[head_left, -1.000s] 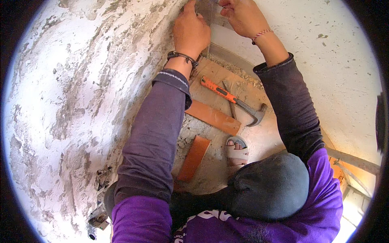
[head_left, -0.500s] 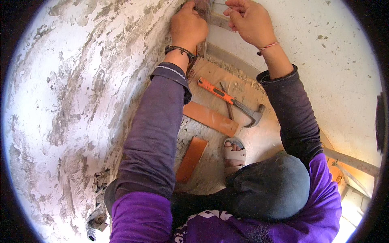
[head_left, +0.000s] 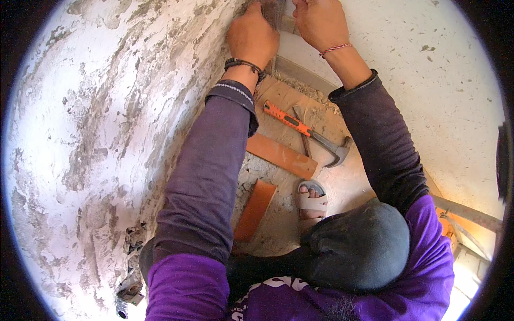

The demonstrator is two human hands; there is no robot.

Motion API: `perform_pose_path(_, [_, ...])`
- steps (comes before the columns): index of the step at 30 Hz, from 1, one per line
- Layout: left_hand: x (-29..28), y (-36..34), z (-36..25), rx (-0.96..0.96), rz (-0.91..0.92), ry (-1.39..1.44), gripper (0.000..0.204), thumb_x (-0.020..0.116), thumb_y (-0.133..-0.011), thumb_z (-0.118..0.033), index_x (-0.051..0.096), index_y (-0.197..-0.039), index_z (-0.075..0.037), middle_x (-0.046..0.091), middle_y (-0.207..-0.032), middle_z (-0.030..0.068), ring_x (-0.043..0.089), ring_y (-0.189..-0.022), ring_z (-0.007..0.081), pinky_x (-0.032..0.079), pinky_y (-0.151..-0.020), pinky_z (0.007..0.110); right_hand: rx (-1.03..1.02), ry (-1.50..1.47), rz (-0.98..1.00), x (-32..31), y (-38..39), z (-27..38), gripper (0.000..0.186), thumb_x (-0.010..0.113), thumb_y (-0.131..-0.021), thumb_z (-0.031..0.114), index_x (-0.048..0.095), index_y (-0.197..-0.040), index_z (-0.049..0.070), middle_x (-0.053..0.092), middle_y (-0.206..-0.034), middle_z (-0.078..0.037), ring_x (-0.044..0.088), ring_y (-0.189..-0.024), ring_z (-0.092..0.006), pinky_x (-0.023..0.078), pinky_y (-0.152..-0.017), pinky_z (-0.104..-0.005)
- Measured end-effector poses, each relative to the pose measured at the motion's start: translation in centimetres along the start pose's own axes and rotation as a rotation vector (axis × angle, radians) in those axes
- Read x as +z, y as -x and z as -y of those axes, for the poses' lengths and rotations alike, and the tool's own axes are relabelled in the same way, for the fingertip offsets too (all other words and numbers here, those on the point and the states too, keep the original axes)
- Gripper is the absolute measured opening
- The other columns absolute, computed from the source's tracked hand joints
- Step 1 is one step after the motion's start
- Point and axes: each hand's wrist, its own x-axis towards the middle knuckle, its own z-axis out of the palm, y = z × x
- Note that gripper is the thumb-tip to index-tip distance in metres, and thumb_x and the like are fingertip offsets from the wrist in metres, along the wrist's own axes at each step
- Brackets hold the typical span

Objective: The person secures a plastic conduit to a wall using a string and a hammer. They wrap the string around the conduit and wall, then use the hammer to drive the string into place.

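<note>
My left hand (head_left: 252,36) is raised at the wall corner, back toward me. Its fingers curl out of sight beside a dark upright strip (head_left: 274,15); what they hold is hidden. Just to the right, my right hand (head_left: 321,25) is closed in a pinch, its fingertips cut off by the upper edge of the view. Anything between them is too small to make out. Below both hands lies a claw hammer (head_left: 289,119) with an orange and black handle, resting across a thin metal rod (head_left: 305,143).
The hammer lies on a brown board (head_left: 281,93). Two reddish-brown strips (head_left: 284,156) (head_left: 256,211) lie nearer. My sandalled foot (head_left: 312,200) stands beside them. A stained plaster wall (head_left: 107,117) rises at left, a pale speckled wall (head_left: 428,85) at right. A metal bar (head_left: 466,213) crosses the right side.
My right hand has moved left and slightly up, closer to my left hand, and its fingers have drawn together. My left hand has shifted slightly right. The hammer and strips lie as before.
</note>
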Motion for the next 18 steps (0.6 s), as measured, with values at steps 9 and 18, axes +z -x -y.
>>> perform_pose_path(9, [0.3,-0.5,0.7,0.012,0.093,-0.080,0.027,0.048,-0.091,-0.014,0.056,-0.112,0.001,0.063,-0.091,0.0303,0.061,-0.086,0.0471,0.048,-0.076,0.051,0.247,-0.304,-0.104,0.6,1.2,1.0,0.009,0.049,-0.091,0.004,0.056,-0.092,-0.001,0.062,-0.066,-0.014,0.064,-0.057,-0.0241,0.050,-0.054,-0.0349])
perform_pose_path(18, [-0.9,-0.2,-0.3,0.129,-0.014,0.001,0.028,0.045,-0.097,-0.020,0.062,-0.093,0.002,0.066,-0.085,0.0208,0.063,-0.078,0.0397,0.049,-0.074,0.044,0.278,-0.390,-0.059,0.3,1.7,0.9,0.015,0.050,-0.093,0.007,0.055,-0.103,-0.001,0.065,-0.072,-0.014,0.065,-0.063,-0.0237,0.050,-0.057,-0.0341])
